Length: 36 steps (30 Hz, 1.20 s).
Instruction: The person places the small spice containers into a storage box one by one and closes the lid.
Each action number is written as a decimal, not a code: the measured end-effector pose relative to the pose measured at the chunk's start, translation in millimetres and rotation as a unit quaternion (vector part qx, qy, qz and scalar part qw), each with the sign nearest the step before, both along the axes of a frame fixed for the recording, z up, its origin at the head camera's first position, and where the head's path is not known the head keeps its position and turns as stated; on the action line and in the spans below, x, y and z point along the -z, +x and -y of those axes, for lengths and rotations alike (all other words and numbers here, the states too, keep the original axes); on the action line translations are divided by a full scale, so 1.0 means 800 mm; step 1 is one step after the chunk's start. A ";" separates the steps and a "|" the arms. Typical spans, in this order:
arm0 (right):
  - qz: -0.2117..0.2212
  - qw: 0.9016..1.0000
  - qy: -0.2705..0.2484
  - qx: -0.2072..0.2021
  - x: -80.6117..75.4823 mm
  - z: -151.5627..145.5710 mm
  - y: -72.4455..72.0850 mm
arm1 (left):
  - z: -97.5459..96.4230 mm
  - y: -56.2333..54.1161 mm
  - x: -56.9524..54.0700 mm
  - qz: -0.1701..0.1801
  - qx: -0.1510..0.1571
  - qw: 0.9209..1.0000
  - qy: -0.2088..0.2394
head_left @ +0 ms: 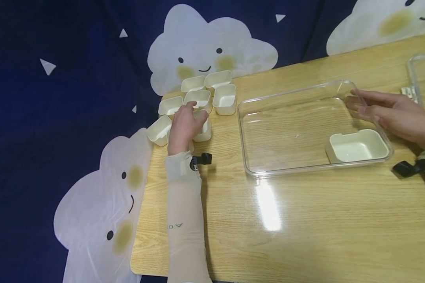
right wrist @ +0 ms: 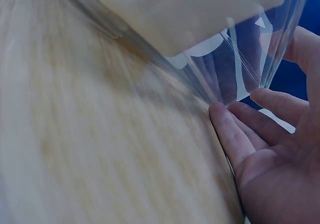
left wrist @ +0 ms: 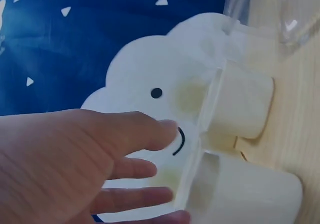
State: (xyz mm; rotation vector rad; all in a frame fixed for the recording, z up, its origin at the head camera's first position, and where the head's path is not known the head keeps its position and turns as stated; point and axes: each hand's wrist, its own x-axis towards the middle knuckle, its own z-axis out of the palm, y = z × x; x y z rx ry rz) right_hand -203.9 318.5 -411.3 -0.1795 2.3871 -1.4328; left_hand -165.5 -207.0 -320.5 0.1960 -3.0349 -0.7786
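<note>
My left hand (head_left: 185,127) reaches over a group of cream plastic bins (head_left: 224,100) at the table's left end. Its thumb and fingers are spread, lying right above a front bin (head_left: 203,134) and partly covering it. In the left wrist view, the relaxed fingers point toward the rims of two bins, one of them a nearer bin (left wrist: 255,189). A clear rectangular box (head_left: 287,133) stands to the right, with one cream bin (head_left: 361,147) in its near right corner. My right hand (head_left: 398,112) rests its extended fingertips (right wrist: 222,116) against the box's right end.
Another clear plastic piece (head_left: 412,78) lies at the far right edge, with a small white item (head_left: 408,93) beside it. A dark blue cloth (head_left: 92,90) with cloud faces borders the wooden table (head_left: 304,220) behind and on the left.
</note>
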 end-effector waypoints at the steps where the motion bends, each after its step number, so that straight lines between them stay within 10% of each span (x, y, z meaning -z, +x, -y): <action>1: -0.003 1.000 0.008 0.001 0.000 0.000 0.000 | 0.001 -0.001 0.002 0.007 -0.003 1.000 0.002; 11: -0.005 1.000 0.019 -0.006 0.001 0.000 0.000 | -0.009 -0.003 0.015 0.055 0.031 0.998 -0.021; 22: -0.007 1.000 0.009 -0.003 0.000 0.001 0.000 | -0.012 -0.007 0.020 0.026 0.094 0.994 -0.051; 36: -0.003 1.000 0.026 -0.002 -0.002 0.001 0.001 | -0.020 0.001 0.005 0.015 0.069 0.996 -0.058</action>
